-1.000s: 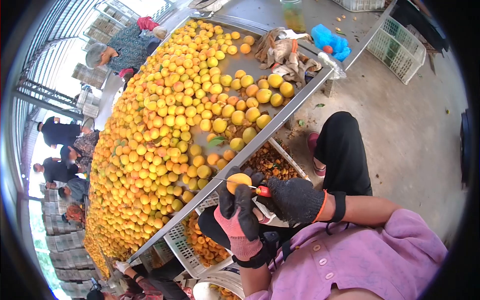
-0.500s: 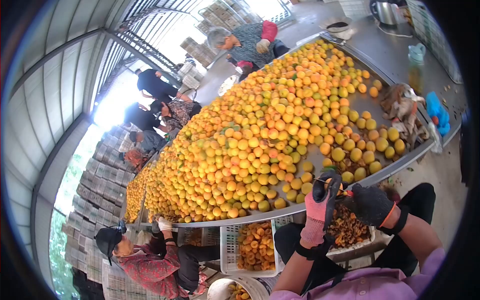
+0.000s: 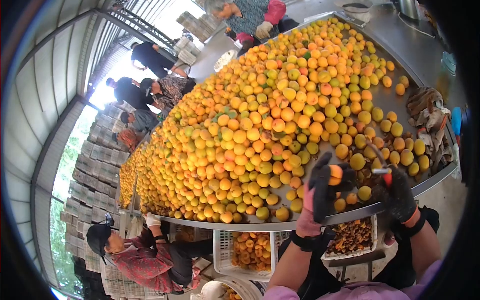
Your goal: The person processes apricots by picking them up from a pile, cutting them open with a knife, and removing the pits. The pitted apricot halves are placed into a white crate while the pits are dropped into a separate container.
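My left hand, in a pink and black glove, is closed on an orange fruit with a dark line across it. To its right, my right hand, in a black glove, grips a small tool with a red handle; its upper part is blurred. Both hands are over the near edge of a metal table heaped with yellow and orange fruits. The tool and the fruit in my left hand are apart.
Below the table edge are a tray of dark fruit pieces, a white crate of halved fruit and a white bucket. A brown cloth lies at the right. A co-worker sits at the left; other people stand behind.
My hands have moved apart and up over the table edge. The fruit in my left hand now shows, and the tool is away from it. The view has shifted.
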`<state>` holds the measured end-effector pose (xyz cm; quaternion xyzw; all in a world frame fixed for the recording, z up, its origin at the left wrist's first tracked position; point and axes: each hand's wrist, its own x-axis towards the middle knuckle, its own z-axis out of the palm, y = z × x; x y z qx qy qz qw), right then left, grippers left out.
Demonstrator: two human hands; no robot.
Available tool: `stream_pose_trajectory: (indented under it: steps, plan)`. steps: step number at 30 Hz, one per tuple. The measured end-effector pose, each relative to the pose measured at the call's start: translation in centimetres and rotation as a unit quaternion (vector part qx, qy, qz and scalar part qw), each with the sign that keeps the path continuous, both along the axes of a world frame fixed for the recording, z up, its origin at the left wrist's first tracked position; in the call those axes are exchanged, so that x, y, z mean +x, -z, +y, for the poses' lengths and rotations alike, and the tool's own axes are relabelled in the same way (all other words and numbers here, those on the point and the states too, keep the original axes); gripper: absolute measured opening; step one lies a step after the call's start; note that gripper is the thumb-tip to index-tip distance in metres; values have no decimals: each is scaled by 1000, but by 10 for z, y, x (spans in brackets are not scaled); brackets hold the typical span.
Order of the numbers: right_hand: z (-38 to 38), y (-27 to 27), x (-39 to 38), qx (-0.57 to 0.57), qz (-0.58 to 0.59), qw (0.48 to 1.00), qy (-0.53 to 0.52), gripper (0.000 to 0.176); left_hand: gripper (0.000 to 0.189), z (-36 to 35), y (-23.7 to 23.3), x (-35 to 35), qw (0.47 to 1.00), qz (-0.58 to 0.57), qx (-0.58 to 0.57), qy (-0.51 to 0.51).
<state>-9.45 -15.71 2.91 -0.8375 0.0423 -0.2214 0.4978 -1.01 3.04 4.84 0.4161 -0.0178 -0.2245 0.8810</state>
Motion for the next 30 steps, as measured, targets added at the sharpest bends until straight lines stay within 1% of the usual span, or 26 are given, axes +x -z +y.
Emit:
stream_pose_trajectory:
  steps: [1,2,3,4,5,6,7,8,9,10,11,12,13,14,15,16,17,19,22,23,24,25,26,27,29,30]
  plan:
    - [-6,-5,0,-52,41,997,-44,46,54,-4,6,1,996,-38,54,65]
    - [1,-24,11,-51,45,997,-43,46,53,-9,11,1,983,-77,106,131]
    - [7,-39,20,-21,49,995,-83,46,50,-18,10,-5,969,-129,183,101]
    - [11,-44,24,10,54,991,-121,47,50,-18,14,-6,970,-123,182,104]
    - [15,-36,26,-76,-12,994,-74,40,48,-17,21,-7,974,-127,152,111]
    - [19,-30,30,-51,-46,995,-68,36,46,-19,30,-12,977,-126,117,123]
    - [22,-26,32,-29,-71,995,-58,32,45,-12,38,-15,988,-41,83,124]
    - [26,-27,34,-47,-95,994,-40,24,45,-11,27,-20,991,-35,78,104]
    - [28,-22,40,68,-39,995,-53,18,47,-2,40,-23,991,-25,83,100]
    - [28,-17,44,93,-49,992,-70,16,48,-2,33,-26,988,-36,134,68]
    - [27,-6,47,82,-74,992,-68,21,48,5,40,-29,944,-188,264,54]
    - [27,6,46,-5,-193,980,-43,30,46,-4,20,-22,908,-305,287,28]
    - [28,-25,34,74,-87,986,-120,38,45,-5,2,-23,992,-94,83,33]
    - [28,-13,37,95,-86,974,-185,42,42,-1,6,-22,1000,-20,9,18]
    - [28,-10,37,55,-79,979,-179,43,44,0,9,-15,974,-176,141,26]
    - [30,-7,36,18,-73,982,-174,43,47,0,12,-10,906,-327,268,29]
    - [31,-4,35,13,-67,983,-168,43,47,-4,3,-14,909,-324,261,34]
    - [33,-1,35,69,-57,982,-165,45,54,-10,-24,-23,964,-100,236,63]
    - [34,-1,34,97,-39,981,-161,42,53,-12,-14,-26,977,-83,191,45]
    - [34,3,35,93,-54,982,-153,38,44,-9,-13,-25,983,-76,153,60]
    - [34,6,35,93,-53,983,-151,38,44,-7,-12,-26,983,-75,153,62]
    - [34,9,36,92,-60,983,-144,36,43,-5,-10,-26,952,-157,254,65]
    - [33,10,37,93,-68,984,-137,34,42,-6,-9,-25,904,-236,350,67]
    - [32,10,38,94,-68,984,-135,34,43,-15,-4,-26,869,-316,381,9]
    - [26,9,41,33,-39,993,-106,33,43,-15,1,-26,879,-307,363,29]
    - [23,9,45,33,-37,993,-105,33,44,-14,4,-25,890,-297,343,42]
